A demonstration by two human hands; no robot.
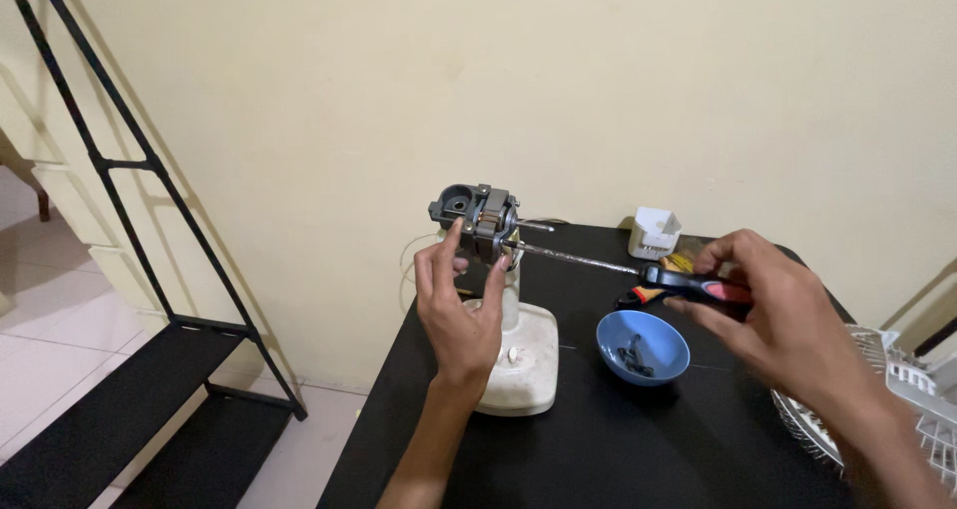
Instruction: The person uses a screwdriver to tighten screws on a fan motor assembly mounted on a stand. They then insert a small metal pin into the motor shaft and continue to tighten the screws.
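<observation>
The left hand (457, 315), fingers spread, touches the grey fan motor (478, 216) at the worktop's (598, 439) far left edge; the right hand (773, 305) grips a red-black screwdriver (638, 272) against it. A white box (654, 233) sits at the far edge.

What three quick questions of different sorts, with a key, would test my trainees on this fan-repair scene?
1. True or false: the screwdriver tip meets the motor.
2. Which hand steadies the motor? A the left hand; B the right hand.
3. Fill in: the small dark parts lie in the blue ____.

Key: 1 true; 2 A; 3 bowl. The motor sits atop the white fan stand on the black table; the right hand grips the screwdriver's red and black handle.
</observation>
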